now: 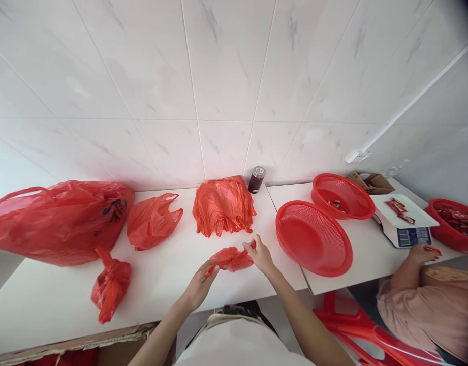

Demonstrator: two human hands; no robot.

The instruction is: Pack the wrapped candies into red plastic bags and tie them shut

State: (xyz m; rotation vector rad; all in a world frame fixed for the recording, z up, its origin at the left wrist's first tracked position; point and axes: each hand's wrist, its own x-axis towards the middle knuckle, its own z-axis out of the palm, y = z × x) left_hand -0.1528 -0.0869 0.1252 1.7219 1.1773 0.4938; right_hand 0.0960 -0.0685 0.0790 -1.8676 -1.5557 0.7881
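Close in front of me on the white table (173, 284) is a small red plastic bag (232, 259), bunched up. My left hand (200, 283) grips its left end, fingers closed on the plastic. At the bag's other end, my right hand (259, 254) pinches a twisted piece of it. What the bag contains, if anything, cannot be seen. Just behind it lies a spread stack of red plastic bags (224, 206). To the left of my hands sits a knotted red bag (112, 284), filled with something I cannot make out.
A loose red bag (153, 222) and a large full red bag (62, 221) lie left. Right stand a dark tumbler (256, 180), red baskets (313, 239) (342, 195), a cardboard box (373, 183) and a scale (403, 216) with red packets. A co-worker's hand (422, 253) holds a red packet near another basket (453, 226).
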